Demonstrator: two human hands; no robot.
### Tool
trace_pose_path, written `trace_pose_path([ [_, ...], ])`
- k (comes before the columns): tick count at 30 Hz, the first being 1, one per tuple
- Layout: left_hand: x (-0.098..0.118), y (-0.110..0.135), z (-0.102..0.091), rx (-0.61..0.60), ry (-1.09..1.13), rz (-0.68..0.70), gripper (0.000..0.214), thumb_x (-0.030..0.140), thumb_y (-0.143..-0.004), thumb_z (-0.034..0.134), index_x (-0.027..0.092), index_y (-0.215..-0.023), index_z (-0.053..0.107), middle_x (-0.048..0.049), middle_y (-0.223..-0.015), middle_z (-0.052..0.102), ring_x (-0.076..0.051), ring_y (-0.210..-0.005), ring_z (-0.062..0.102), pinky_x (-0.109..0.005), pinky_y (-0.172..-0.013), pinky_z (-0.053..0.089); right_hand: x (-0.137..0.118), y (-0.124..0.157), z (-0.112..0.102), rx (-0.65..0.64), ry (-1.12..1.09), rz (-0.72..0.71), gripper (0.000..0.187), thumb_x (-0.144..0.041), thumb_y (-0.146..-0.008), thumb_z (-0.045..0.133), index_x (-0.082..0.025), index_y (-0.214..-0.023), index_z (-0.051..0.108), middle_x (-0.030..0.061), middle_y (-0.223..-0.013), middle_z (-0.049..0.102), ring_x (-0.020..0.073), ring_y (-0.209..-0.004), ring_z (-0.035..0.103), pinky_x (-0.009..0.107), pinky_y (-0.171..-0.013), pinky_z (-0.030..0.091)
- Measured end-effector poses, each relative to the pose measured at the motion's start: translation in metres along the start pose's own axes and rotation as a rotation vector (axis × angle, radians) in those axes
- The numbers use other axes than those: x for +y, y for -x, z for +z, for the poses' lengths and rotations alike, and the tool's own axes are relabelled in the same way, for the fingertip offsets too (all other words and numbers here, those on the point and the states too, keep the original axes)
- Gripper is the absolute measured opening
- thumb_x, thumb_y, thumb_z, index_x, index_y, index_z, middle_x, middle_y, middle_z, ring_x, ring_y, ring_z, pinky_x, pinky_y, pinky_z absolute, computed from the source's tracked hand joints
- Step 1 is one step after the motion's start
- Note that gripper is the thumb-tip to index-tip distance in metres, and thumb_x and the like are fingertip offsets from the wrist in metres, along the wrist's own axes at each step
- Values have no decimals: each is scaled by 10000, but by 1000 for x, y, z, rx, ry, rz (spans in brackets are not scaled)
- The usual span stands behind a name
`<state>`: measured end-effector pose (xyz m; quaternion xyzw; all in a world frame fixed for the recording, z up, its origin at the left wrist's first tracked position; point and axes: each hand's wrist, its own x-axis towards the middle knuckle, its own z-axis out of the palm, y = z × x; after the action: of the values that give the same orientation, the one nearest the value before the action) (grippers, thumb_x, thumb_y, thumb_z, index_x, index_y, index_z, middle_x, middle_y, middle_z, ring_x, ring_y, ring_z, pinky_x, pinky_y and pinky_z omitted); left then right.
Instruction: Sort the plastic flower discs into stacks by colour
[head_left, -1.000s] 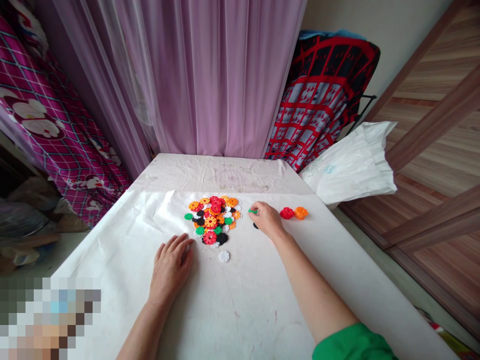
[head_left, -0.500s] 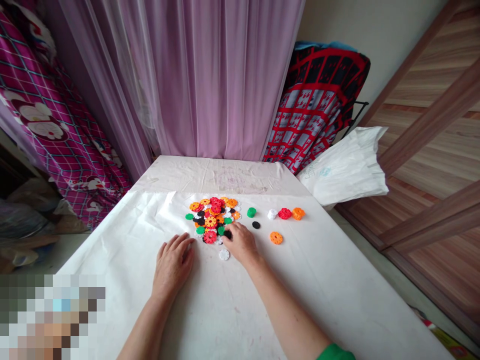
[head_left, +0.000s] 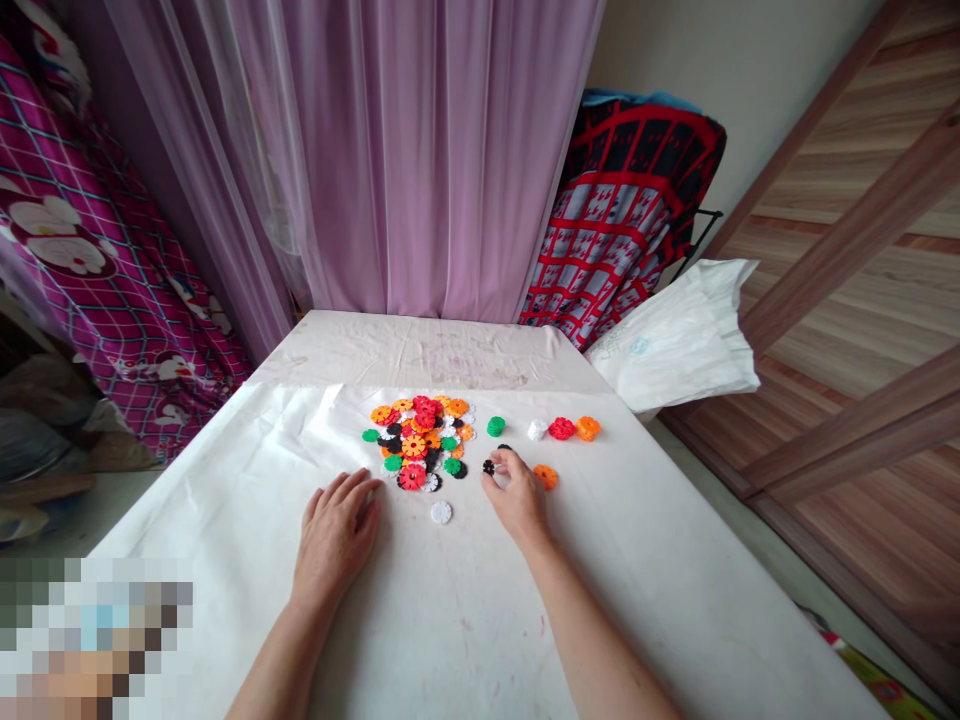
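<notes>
A heap of flat toothed plastic discs (head_left: 420, 440), orange, red, black, green and white, lies on a table under a white cloth (head_left: 465, 600). My right hand (head_left: 514, 495) pinches a black disc (head_left: 489, 467) just right of the heap. Beside it lie an orange disc (head_left: 545, 476) and another black one, partly hidden. Farther back stand small sorted piles: green (head_left: 496, 426), white (head_left: 537, 429), red (head_left: 561, 428), orange (head_left: 588, 427). My left hand (head_left: 334, 530) rests flat on the cloth, fingers apart, near the heap's left front. A single white disc (head_left: 441, 512) lies between my hands.
Purple curtains (head_left: 405, 150) hang behind the table. A red and black patterned cloth (head_left: 622, 210) drapes a rack at the back right, with a white bag (head_left: 675, 340) next to it. Pink patterned fabric (head_left: 90, 230) is on the left. Wooden flooring lies to the right.
My right hand went from the green disc to the heap, took a black disc, and has drawn it to the right. The left hand stayed put.
</notes>
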<state>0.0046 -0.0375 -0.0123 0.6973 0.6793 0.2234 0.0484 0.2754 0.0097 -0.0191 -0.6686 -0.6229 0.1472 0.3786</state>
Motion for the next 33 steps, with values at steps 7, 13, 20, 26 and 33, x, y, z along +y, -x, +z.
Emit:
trace_pose_path([
  [7,-1,0,1,-2,-18,1,380,342,-953,391,287,-1183,689,-37,-1376,635,-271,-1334,512,-515,-1120,364,18,-41,-21,38,165,46,300,-201,-739,634,-249,-1035,614,23,-1071,729,188,-931,664,311,-840,496],
  [13,-2,0,2,8,-16,8,375,345,-951,399,292,-1183,689,-39,-1368,640,-269,-1330,515,-514,-1120,362,21,-52,-20,-68,264,29,304,-203,-779,663,-271,-1073,625,7,-1055,732,190,-967,647,297,-820,468],
  [20,-2,0,2,1,-14,7,376,355,-951,399,293,-1181,690,-38,-1370,639,-273,-1326,519,-520,-1119,362,15,-51,-23,-118,356,-11,306,-202,-801,654,-267,-1099,642,17,-1112,716,212,-1042,616,302,-837,456],
  [26,-1,0,2,-4,-13,-3,391,359,-958,378,286,-1194,682,-35,-1379,633,-277,-1337,510,-530,-1120,360,4,-36,-19,-87,350,-95,239,-167,-853,579,-241,-1062,669,42,-1106,715,206,-1031,618,299,-869,453],
  [33,-2,0,0,-22,-8,-6,388,355,-955,386,282,-1191,684,-41,-1381,631,-276,-1343,505,-531,-1126,355,-37,-13,10,-235,301,-216,218,-245,-834,654,-245,-1053,662,32,-1040,730,195,-994,629,277,-821,441],
])
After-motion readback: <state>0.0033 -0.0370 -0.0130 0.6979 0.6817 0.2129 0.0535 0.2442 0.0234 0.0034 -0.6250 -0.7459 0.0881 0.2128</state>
